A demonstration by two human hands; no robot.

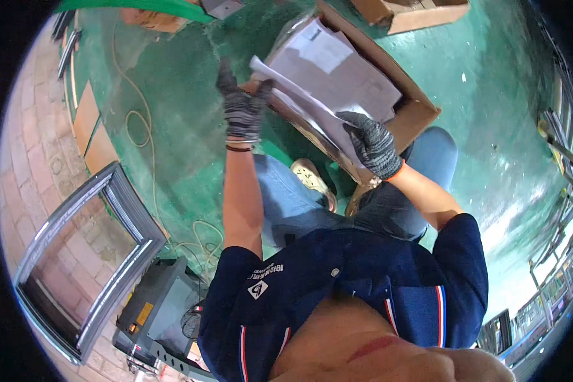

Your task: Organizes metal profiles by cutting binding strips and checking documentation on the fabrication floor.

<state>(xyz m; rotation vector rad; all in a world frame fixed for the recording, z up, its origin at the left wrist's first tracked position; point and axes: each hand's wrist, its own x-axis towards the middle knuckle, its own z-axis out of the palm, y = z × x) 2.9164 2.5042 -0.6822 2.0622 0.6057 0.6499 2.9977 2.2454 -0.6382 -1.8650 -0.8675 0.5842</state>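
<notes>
A worn cardboard box (420, 118) stands open in front of my knees, with pale flat sheets (363, 83) lying in it and a smaller white printed paper (321, 48) on top. Along the near side of the box, a white sheet (302, 100) is raised on edge. My right hand (372, 145), in a dark grey knit glove, closes on the right part of that sheet. My left hand (243, 109), gloved alike, is at its left end with fingers spread upward and the thumb towards the sheet; the fingertips are slightly blurred.
Another cardboard box (426, 18) sits at the far right. A thin cable (148, 124) loops over the green floor (191, 108) at left. Nearer on the left are a grey metal frame (95, 254) and a dark machine (162, 299). Metal profiles (563, 149) line the right edge.
</notes>
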